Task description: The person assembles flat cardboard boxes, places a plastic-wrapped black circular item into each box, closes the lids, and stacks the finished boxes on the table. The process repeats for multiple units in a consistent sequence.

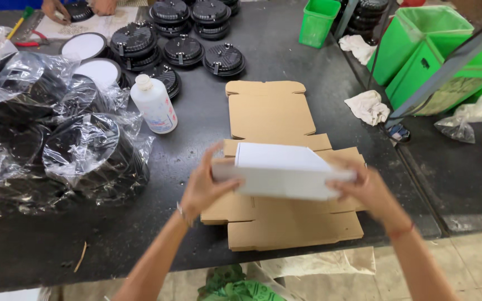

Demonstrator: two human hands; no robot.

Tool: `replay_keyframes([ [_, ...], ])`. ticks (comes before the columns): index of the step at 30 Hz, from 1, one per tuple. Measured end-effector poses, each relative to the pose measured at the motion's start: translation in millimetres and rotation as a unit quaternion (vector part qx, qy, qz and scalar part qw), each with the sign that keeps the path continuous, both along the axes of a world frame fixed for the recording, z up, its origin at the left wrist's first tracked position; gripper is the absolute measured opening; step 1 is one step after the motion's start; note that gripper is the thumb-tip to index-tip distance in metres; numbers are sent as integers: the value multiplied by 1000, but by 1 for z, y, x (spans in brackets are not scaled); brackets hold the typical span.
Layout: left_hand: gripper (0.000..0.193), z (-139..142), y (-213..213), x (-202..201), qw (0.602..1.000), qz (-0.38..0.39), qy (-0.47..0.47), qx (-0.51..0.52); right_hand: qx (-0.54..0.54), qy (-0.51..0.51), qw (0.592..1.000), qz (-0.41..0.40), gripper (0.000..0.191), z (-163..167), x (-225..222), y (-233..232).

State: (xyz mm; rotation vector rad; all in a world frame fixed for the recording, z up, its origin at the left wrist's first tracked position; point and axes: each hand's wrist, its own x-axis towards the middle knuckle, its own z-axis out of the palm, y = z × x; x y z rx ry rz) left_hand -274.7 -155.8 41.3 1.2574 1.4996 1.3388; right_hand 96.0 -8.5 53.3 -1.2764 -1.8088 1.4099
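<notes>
A white cardboard box, partly folded up, is held above a stack of flat brown cardboard blanks on the dark table. My left hand grips the box's left end with thumb and fingers around its edge. My right hand grips the right end. The box hides the middle of the top blank.
Round black discs wrapped in clear plastic pile up at the left. A white plastic bottle stands beside them. Stacks of bare black round parts lie at the back. Green bins and white rags are at the right. Another person's hands work at the far left.
</notes>
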Motion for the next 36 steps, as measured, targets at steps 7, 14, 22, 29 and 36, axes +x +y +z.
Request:
replay_keyframes([
  [7, 34, 58, 97, -13, 925, 130, 333, 125, 294, -28, 955, 21, 52, 52, -52, 88],
  [14, 23, 66, 98, -36, 873, 6, 446, 200, 496, -149, 846, 122, 43, 49, -23, 99],
  [22, 28, 106, 147, -26, 940, 107, 323, 31, 238, -196, 951, 33, 29, 98, -60, 120],
  [29, 28, 106, 153, -22, 954, 96, 284, 28, 214, -143, 966, 15, 26, 105, -79, 101],
  [36, 24, 82, 138, -14, 950, 137, 259, 111, 305, -129, 943, -23, 32, 93, -77, 74],
])
